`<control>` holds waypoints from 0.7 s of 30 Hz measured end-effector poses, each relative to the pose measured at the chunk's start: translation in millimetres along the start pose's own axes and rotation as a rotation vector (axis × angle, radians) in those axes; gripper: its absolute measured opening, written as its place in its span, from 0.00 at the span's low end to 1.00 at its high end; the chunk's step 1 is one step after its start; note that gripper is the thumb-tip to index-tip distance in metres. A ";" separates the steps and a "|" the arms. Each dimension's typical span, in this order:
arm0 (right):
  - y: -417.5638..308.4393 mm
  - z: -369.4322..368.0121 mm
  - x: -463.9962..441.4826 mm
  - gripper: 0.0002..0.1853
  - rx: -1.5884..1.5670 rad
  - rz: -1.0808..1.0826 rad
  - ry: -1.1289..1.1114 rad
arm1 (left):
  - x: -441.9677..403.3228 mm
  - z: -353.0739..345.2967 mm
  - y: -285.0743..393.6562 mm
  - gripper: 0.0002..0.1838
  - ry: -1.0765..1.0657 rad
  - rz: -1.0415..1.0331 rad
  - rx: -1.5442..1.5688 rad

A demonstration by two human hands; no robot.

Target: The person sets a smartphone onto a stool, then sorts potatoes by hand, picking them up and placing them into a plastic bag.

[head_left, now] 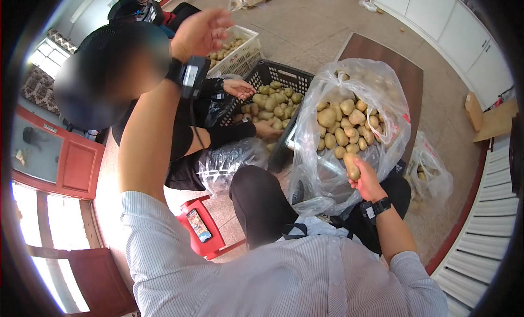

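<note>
My left hand [203, 35] is raised at the upper left, open, its fingers apart and holding nothing. On the right, my right hand [369, 181] is closed around an oblong potato [352, 165], at the lower edge of a heap of potatoes [339, 123]. These lie in a large, open clear plastic bag [394, 93] on a dark brown board or table [412, 79]. Left of the bag is a black plastic crate [284, 71] filled with potatoes [273, 103]. Both my wrists carry dark straps with small devices.
A co-worker's two hands [240, 89] are at the black crate. Behind it is a white crate [251, 44] of potatoes. A phone [198, 226] lies on a red stool [215, 238]. Another plastic bag [434, 180] with potatoes lies on the floor at right.
</note>
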State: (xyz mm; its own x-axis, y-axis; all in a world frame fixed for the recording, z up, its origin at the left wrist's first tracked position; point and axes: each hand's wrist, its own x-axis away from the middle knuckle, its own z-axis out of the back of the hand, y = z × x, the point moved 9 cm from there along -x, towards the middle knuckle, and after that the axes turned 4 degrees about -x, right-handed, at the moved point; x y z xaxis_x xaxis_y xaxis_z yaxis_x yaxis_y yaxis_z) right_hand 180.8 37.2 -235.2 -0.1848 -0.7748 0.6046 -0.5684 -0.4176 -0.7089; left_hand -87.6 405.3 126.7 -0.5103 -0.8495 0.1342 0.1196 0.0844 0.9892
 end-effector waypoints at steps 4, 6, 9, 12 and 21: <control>-2.3 -11.9 0.1 0.19 0.032 0.043 0.000 | -5.4 -54.2 -39.2 0.11 0.005 -0.108 0.195; -11.1 -20.4 0.9 0.18 0.038 0.064 0.013 | 0.5 -103.1 -118.7 0.11 -0.097 0.073 0.180; -20.4 -35.8 -0.9 0.20 0.137 0.102 -0.019 | 26.2 -155.5 -236.1 0.19 -0.220 0.346 0.006; -35.3 -68.0 3.5 0.20 0.307 0.141 -0.098 | 63.7 -187.6 -294.7 0.26 -0.271 0.509 0.057; -40.7 -129.1 -31.9 0.28 0.551 0.288 -0.192 | 91.5 -202.6 -317.7 0.27 -0.487 0.634 0.180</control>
State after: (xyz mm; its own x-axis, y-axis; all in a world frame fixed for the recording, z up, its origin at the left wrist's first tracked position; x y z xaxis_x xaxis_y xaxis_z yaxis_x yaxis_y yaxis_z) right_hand 106.4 140.2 -178.7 -0.0929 -0.9418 0.3231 -0.0134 -0.3233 -0.9462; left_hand 0.2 195.3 -187.1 -0.7094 -0.2941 0.6405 0.3925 0.5899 0.7057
